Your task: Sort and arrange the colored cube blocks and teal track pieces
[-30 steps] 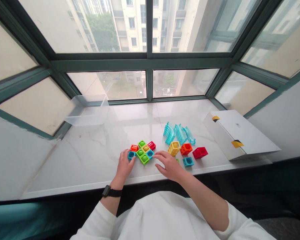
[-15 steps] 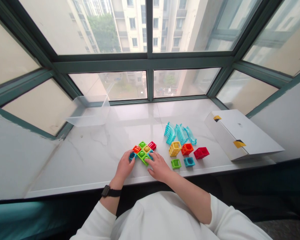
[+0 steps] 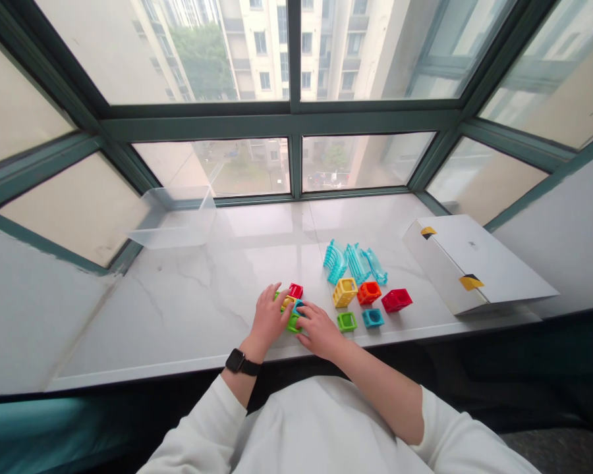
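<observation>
At the far left of the sill [image 3: 202, 316], a clear tub [image 3: 178, 230] sits near the window frame [image 3: 257, 126]. Next comes my left wrist with its black watch [image 3: 236, 360], then my left grip [image 3: 269, 317], laid over the left side of the cluster [image 3: 287, 303] of blocks near the front edge. Fingers and thumb stand apart there, but I cannot tell whether they clamp any block. Red, yellow, blue and green show between my hands; the rest of the cluster is covered. My right grip [image 3: 322, 331] meets its right side, fingertips at the blue and green parts, thumb apart from them; whether I am pinching, I cannot tell.

Just right of it stands a green block [image 3: 346, 321], with a yellow block [image 3: 344, 293] behind and three teal tracks [image 3: 358, 263] side by side farther back. Then come an orange block [image 3: 369, 293], a blue block [image 3: 373, 318] in front of it, and a red block [image 3: 396, 300]. A white box [image 3: 479, 260] with yellow-and-black tape fills the right end.
</observation>
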Motion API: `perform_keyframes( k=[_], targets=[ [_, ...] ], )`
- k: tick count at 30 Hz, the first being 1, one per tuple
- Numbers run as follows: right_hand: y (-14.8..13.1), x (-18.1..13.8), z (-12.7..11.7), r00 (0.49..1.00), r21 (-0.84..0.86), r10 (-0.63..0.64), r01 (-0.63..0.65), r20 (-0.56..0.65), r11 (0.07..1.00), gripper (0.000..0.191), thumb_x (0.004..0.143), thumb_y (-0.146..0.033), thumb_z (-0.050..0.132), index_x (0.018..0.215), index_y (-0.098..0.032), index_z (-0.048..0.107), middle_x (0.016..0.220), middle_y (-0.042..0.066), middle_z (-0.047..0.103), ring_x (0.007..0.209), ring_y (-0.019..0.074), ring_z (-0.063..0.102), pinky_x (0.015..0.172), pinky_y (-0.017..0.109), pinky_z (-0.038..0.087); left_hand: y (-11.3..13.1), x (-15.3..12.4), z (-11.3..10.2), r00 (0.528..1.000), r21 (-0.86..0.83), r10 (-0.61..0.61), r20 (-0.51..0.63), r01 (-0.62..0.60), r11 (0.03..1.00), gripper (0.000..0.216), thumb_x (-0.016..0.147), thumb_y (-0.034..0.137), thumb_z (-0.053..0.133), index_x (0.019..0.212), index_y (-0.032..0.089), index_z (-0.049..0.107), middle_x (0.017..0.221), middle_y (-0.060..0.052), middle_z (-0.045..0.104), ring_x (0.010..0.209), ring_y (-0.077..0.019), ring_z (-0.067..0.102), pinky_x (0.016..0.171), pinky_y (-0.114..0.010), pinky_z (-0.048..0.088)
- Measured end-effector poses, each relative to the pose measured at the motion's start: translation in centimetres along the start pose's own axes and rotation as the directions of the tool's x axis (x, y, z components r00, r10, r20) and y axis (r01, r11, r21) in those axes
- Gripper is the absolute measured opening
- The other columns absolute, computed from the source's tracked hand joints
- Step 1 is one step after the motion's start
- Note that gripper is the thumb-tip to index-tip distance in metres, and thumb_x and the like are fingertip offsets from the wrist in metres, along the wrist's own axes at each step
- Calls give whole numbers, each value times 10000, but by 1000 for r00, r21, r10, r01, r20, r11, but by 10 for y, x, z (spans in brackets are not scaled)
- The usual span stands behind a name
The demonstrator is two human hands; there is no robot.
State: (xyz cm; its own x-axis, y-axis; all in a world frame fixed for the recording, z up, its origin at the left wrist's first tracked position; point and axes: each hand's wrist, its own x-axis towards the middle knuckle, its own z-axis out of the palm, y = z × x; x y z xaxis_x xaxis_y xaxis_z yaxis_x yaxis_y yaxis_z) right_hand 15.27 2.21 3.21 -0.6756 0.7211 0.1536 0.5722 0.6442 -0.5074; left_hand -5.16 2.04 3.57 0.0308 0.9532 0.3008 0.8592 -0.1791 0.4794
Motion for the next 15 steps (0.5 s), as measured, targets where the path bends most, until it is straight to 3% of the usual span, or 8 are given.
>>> perform_keyframes(
  k=[5,15],
  targets=[
    [0,-1,-3,999,7,-44,44,5,999,111,864,-225,800,968,-232,759,1278,107,699,1453,315,492,1214,512,445,7,6,20,1000,8,-23,8,23,1000,388,957,385,661,1336,303,649,1467,-134,598,1401,-387,503,1189,-604,370],
    [5,-6,-14,992,-25,-125,125,-12,992,110,854,-158,761,946,-218,774,1375,111,684,1442,352,500,1222,579,416,3,6,18,998,24,-9,65,8,1000,395,991,377,617,1376,291,629,1308,-109,716,1330,-364,539,1110,-545,406]
  ],
)
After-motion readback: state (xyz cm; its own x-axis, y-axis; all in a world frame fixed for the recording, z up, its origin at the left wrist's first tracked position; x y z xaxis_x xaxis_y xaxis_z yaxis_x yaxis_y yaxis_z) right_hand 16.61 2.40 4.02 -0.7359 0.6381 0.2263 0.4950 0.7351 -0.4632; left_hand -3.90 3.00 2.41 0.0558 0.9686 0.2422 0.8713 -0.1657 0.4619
